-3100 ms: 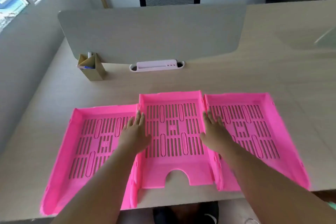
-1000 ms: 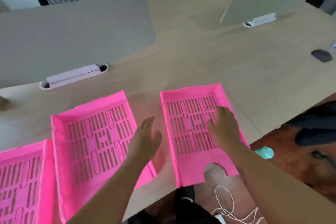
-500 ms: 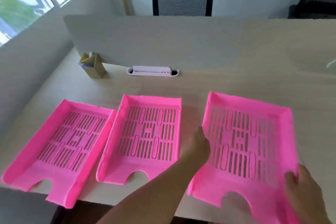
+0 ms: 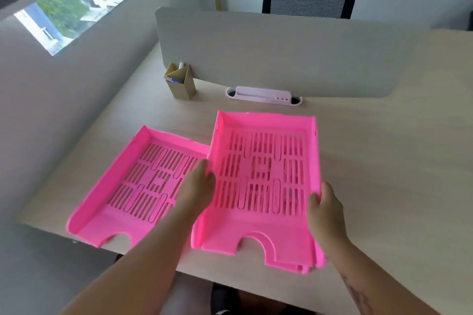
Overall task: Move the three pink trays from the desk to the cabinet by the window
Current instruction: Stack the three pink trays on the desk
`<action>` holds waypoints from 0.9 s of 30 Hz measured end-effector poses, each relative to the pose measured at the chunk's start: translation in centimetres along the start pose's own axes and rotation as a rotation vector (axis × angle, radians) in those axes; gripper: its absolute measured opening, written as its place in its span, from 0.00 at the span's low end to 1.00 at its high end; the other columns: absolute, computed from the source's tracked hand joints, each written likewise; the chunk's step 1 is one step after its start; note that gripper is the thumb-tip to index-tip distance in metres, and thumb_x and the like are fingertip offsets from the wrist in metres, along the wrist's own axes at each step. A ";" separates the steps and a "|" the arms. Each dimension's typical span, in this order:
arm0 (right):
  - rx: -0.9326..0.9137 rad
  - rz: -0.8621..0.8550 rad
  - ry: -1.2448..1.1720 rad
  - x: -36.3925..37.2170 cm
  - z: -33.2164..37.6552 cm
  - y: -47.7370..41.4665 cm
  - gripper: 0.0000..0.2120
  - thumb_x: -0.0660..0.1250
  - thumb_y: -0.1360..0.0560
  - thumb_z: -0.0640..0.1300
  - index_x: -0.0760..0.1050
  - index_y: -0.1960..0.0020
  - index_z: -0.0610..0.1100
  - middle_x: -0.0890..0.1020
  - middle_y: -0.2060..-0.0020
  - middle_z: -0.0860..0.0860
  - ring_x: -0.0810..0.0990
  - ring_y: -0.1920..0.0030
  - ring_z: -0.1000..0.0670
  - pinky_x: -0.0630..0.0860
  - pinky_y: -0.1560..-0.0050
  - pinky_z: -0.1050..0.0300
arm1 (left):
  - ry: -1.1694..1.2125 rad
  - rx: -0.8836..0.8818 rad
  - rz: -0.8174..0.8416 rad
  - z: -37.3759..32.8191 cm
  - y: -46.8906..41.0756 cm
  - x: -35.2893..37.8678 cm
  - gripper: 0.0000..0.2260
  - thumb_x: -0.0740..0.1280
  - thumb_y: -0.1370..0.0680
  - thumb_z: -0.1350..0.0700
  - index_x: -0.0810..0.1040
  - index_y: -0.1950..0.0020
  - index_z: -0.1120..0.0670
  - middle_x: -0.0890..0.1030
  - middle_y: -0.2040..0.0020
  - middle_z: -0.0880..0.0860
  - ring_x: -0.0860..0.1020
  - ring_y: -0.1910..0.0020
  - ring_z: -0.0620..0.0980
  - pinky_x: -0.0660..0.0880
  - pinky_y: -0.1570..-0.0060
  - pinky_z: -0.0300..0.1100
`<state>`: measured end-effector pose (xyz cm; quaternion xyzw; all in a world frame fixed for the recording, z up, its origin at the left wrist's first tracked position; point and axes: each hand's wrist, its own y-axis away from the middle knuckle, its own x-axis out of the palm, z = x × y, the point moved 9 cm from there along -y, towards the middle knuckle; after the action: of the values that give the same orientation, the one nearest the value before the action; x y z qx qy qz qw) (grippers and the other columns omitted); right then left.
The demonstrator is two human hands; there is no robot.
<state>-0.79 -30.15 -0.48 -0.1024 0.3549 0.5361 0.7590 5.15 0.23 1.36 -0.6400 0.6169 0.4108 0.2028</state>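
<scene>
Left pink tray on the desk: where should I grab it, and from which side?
Take the left pink tray by its raised long side walls, coming from the near desk edge, where its notched front overhangs slightly. The slotted floor is flat and offers no hold. Both hands, left hand and right hand, currently clamp the stacked trays.
</scene>
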 end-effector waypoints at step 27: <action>0.187 0.050 0.107 1.9 -0.6 0.8 0.16 0.50 0.18 0.38 0.58 0.31 0.36 0.74 0.67 0.44 0.70 0.74 0.48 0.64 0.76 0.57 | 0.400 -0.074 0.306 1.9 -2.5 3.5 0.16 0.54 0.17 0.52 0.71 0.34 0.58 0.82 0.49 0.60 0.83 0.53 0.59 0.82 0.59 0.52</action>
<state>-1.45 -28.80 -1.97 -0.0506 0.4457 0.5132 0.7317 6.72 -0.09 -3.06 -0.6146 0.7190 0.3244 -0.0115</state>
